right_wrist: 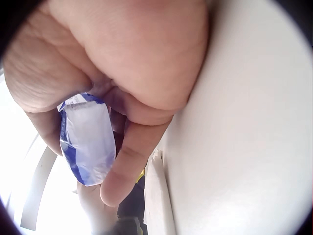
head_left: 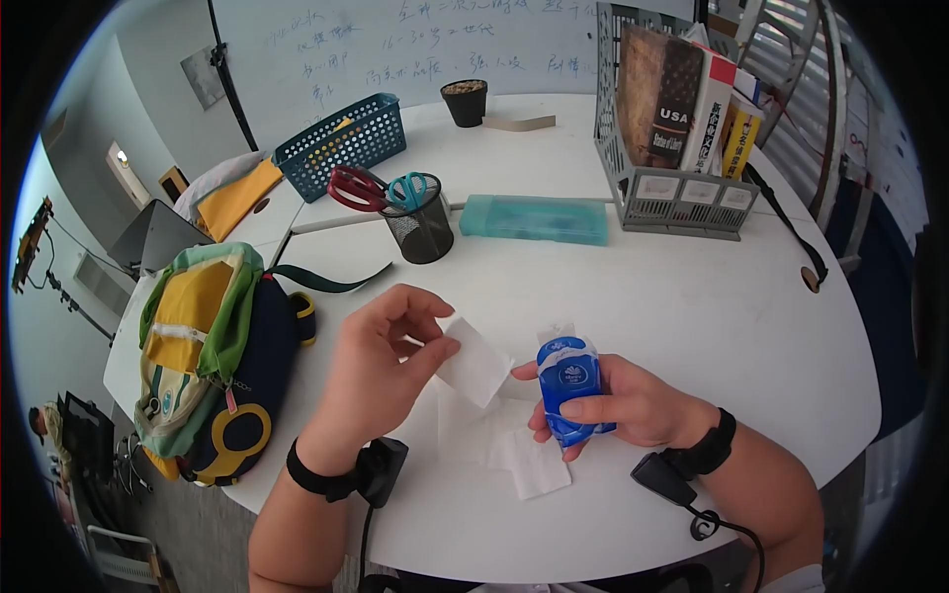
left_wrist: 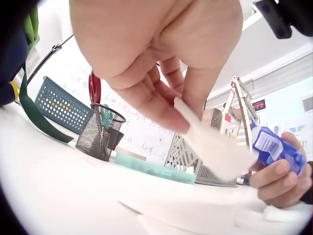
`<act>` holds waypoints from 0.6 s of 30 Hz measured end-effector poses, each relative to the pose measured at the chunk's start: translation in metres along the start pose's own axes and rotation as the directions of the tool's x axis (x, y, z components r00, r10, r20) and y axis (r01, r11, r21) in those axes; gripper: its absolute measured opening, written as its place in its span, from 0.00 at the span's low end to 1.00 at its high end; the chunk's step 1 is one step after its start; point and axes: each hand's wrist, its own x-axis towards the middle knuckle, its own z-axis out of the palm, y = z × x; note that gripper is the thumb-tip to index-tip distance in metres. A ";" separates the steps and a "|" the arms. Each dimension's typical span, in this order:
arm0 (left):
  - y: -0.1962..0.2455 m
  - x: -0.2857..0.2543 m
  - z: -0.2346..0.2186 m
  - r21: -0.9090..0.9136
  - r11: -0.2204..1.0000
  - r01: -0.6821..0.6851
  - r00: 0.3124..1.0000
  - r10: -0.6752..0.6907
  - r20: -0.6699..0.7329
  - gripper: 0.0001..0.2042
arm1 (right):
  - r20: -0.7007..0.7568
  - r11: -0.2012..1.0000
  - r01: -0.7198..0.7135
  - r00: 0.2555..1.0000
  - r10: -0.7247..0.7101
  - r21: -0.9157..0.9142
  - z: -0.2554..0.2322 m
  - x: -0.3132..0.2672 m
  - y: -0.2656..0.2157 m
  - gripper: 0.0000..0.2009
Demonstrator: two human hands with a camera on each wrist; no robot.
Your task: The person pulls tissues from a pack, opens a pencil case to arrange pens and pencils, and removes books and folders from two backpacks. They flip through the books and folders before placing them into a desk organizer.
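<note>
The left hand (head_left: 381,361) pinches a folded white tissue (head_left: 476,362) between thumb and fingers, above the table; the left wrist view shows the tissue (left_wrist: 215,149) hanging from the fingertips. In the right hand (head_left: 643,403) is a blue tissue packet (head_left: 570,387), gripped with the thumb across its front and fingers behind. White film sticks up at the packet's top end. Beneath and between the hands, more white tissues (head_left: 542,465) lie spread on the table. The right wrist view shows the packet (right_wrist: 88,142) held between thumb and fingers.
A backpack (head_left: 203,366) lies at the left. Behind the hands stand a mesh cup (head_left: 420,232) with scissors, a teal case (head_left: 534,219) and a grey rack (head_left: 682,203) of books. Farther back are a blue basket (head_left: 341,148) and a small pot (head_left: 465,104).
</note>
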 end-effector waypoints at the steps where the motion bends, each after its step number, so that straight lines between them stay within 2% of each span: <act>1: -0.004 0.000 -0.001 0.050 0.989 -0.136 0.989 0.138 -0.051 0.14 | 0.000 1.000 0.000 1.000 0.000 0.000 0.000 0.000 0.000 0.41; 2: -0.006 0.000 -0.001 0.105 0.958 -0.266 0.957 0.275 -0.093 0.14 | 0.003 0.999 0.023 1.000 -0.023 0.024 0.000 0.000 0.000 0.40; 3: -0.006 0.000 -0.002 0.105 0.958 -0.266 0.957 0.275 -0.091 0.14 | 0.003 0.998 0.044 0.999 -0.044 0.049 0.000 -0.001 0.001 0.40; 5: -0.006 -0.001 -0.003 0.230 0.921 -0.313 0.948 0.318 0.017 0.18 | -0.002 0.998 0.052 0.999 -0.052 0.022 0.001 -0.001 0.002 0.41; 6: -0.003 -0.002 -0.002 0.229 0.922 -0.312 0.948 0.316 0.016 0.18 | -0.003 0.998 0.059 0.998 -0.059 -0.006 0.001 0.000 0.002 0.41; 8: 0.003 -0.004 0.000 0.285 0.935 -0.211 0.977 0.196 0.082 0.22 | -0.008 0.999 0.042 0.999 -0.042 -0.026 0.002 0.001 0.001 0.42; 12: -0.006 0.001 -0.006 0.290 0.934 -0.209 0.978 0.195 0.076 0.25 | -0.004 0.997 0.013 1.000 -0.013 -0.074 0.001 0.001 0.000 0.43; 14: -0.005 -0.001 -0.008 0.481 0.841 -0.249 0.967 0.240 0.080 0.27 | -0.007 0.997 0.025 1.000 -0.025 -0.071 0.002 0.001 0.000 0.43; 15: -0.007 -0.002 -0.009 0.481 0.841 -0.249 0.967 0.240 0.081 0.27 | -0.008 0.997 0.035 0.999 -0.036 -0.070 0.003 0.001 0.000 0.42; 17: -0.013 -0.004 -0.011 0.639 0.682 -0.356 0.932 0.313 0.184 0.27 | -0.002 0.995 0.040 0.999 -0.041 -0.094 0.002 0.001 0.001 0.42; 18: -0.019 -0.003 -0.010 0.640 0.682 -0.355 0.932 0.314 0.182 0.27 | 0.003 0.992 0.045 0.999 -0.045 -0.118 0.002 0.001 0.000 0.41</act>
